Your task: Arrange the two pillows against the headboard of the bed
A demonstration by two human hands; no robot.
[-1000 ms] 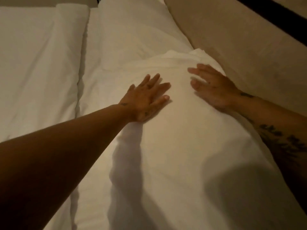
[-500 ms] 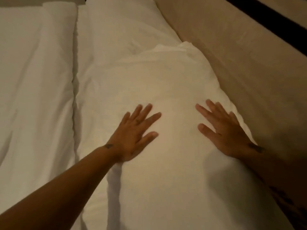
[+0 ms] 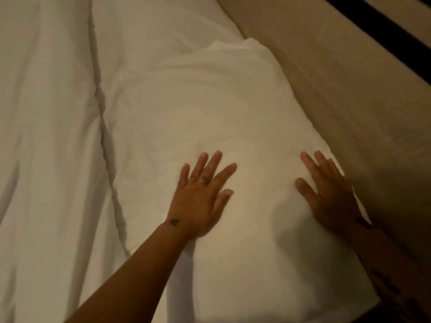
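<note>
Both hands flat on the near pillow (image 3: 210, 117), palms down, nothing grasped. Left hand (image 3: 200, 197) sits mid-pillow w/ fingers (image 3: 217, 159) spread & released; right hand (image 3: 326, 194) is on the pillow's headboard-side edge, fingers likewise open, pressing not gripping. That pillow lies lengthwise along the headboard (image 3: 338, 89), its long edge touching or v. nearly touching the padding. Second pillow (image 3: 151, 31) lies beyond it, further up the bed, also beside the headboard; the near pillow's far corner overlaps it a bit. Duvet (image 3: 46, 136) runs along the other side, a seam/gap between it & the pillows.

Handling, as I judge it: soft, light, squashy; the cover dents under the palms & creases easily, so pressure reshapes it rather than shifts it. Cotton-type case, probably not slippery on the sheet, so pushing flat-handed will bunch fabric before the filling moves. To reposition, better to take it by the corners or pinch both short ends thru case & filling together; grabbing case only will just pull loose cloth. No fragility worry.

Stage looks late: both pillows already at the headboard, this reads as smoothing/patting down. Left to do, prob: even out the crumpled far corner where the two overlap, check they sit square
</note>
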